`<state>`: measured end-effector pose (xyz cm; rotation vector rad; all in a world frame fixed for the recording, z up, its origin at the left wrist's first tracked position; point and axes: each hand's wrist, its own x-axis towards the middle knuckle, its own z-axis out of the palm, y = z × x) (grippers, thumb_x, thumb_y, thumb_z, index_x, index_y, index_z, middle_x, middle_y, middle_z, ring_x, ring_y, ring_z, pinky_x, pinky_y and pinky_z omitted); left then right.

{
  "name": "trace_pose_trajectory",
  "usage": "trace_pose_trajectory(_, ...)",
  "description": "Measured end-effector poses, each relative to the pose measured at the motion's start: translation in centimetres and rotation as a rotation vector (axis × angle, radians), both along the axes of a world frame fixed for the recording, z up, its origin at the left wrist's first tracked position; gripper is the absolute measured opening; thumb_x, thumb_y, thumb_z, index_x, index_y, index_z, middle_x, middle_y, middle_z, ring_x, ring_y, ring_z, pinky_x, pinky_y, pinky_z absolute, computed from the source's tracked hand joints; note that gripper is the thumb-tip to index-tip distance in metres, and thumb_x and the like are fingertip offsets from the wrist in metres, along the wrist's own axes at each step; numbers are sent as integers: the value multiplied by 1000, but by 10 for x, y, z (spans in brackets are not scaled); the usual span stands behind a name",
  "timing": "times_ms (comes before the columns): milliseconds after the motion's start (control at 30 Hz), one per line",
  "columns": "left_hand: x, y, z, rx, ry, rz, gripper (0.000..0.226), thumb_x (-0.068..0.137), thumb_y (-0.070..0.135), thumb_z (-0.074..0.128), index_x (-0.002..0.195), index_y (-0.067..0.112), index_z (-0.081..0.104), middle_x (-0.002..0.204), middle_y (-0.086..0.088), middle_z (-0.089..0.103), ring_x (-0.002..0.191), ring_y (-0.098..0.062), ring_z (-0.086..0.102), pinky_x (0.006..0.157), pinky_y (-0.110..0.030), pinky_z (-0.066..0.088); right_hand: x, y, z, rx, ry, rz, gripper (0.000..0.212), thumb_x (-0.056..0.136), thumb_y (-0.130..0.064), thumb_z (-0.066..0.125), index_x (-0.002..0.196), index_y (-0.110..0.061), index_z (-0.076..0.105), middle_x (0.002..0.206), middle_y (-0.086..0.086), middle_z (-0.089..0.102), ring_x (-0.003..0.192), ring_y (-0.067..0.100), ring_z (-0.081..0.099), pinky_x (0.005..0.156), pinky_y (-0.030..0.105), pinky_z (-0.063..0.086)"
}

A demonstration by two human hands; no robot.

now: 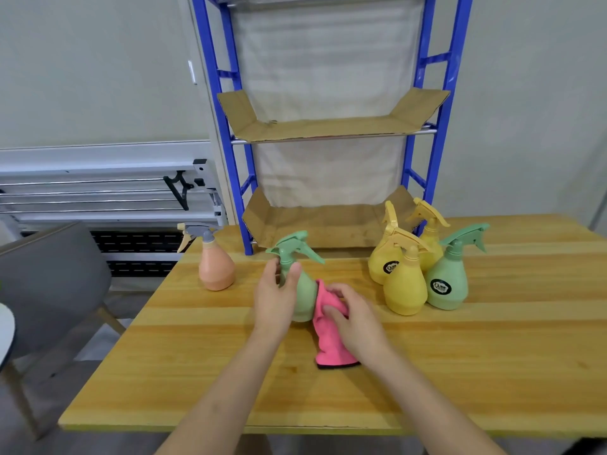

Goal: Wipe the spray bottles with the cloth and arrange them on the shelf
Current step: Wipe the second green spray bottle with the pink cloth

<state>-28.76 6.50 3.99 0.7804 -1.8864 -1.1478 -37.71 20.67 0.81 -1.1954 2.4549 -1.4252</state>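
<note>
Hands meet at the middle of a wooden table (197,372). The left hand (274,297) grips a green bottle (303,290) at its neck, thumb and fingers curled round it just under the trigger head; the bottle stands upright on the table. The right hand (353,318) presses a pink cloth (330,336) against the bottle's side at 3 o'clock, fingers curled into the cloth's upper part, while the lower end of the cloth trails toward 6 o'clock and lies on the wood.

At 10 o'clock from the held bottle, apart from it, stands an orange bottle (216,266) with a grey head. At 2 to 3 o'clock a tight cluster stands: three yellow bottles, one in front (405,285), one behind at left (384,259), one at the back (430,239), and a second green one (448,280) at the right, touching or nearly touching its neighbours.

At 12 o'clock a blue-framed shelf (223,119) rises behind the table, with cardboard liners (322,128) on two levels. A grey chair (49,277) sits at 9 o'clock, off the table's edge.
</note>
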Motion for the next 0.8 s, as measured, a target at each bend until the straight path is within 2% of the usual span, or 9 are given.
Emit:
trace_pose_trajectory(100,3,2,26,101,217,-36,23,100,41,60,107,20,64,96,9,71,91,-9,67,82,-28,52,3,6,13,-240,-75,-77,29,99,-19,67,124,-35,66,114,-24,70,108,1,65,97,34,52)
trace_pose_trajectory(200,7,9,53,165,369,-86,11,104,30,57,103,21,63,88,15,65,80,1,59,77,-20,46,9,9,35,-519,-242,-122,26,103,-17,63,124,-31,64,116,-15,74,110,3,68,96,35,54)
trace_pose_trajectory(267,6,12,63,214,430,-108,10,105,31,55,102,25,64,88,15,64,83,0,57,83,-25,46,14,9,50,-640,-343,-130,24,106,-18,58,125,-31,64,116,-9,76,111,6,70,95,33,54)
trace_pose_trajectory(333,3,12,68,287,487,-125,12,104,36,56,102,28,64,95,12,66,93,-5,60,95,-36,48,17,7,61,-721,-425,-141,26,109,-21,54,129,-33,64,120,-9,76,116,7,68,100,32,53)
trace_pose_trajectory(433,-3,18,74,403,554,-134,37,94,53,56,122,30,62,127,7,68,125,-14,60,115,-51,42,24,2,70,-733,-433,-89,37,111,-27,48,146,-36,58,143,-20,63,136,-1,54,119,38,42)
trace_pose_trajectory(533,-8,25,78,487,581,-122,53,92,55,51,138,29,53,141,5,62,136,-17,54,120,-52,36,34,-3,72,-684,-329,47,42,111,-25,47,153,-30,51,154,-26,49,145,-7,41,124,30,33)
trace_pose_trajectory(633,-12,32,81,558,575,-105,58,93,56,47,148,35,44,149,12,54,141,-11,47,122,-46,32,32,-9,63,-603,9,30,45,110,-12,51,154,-19,49,165,-11,38,155,4,29,127,30,27)
trace_pose_trajectory(733,-13,36,84,584,577,-62,50,100,52,43,145,31,50,146,7,58,138,-14,51,121,-46,34,21,-10,54,-556,352,87,47,106,-16,57,151,-7,51,163,5,43,155,22,35,125,39,32)
trace_pose_trajectory(800,-11,40,88,632,600,-48,46,101,50,44,135,22,58,134,-2,65,128,-23,60,116,-49,41,20,-10,58,-578,349,87,48,103,-24,58,148,-7,55,157,4,48,149,20,42,122,36,36)
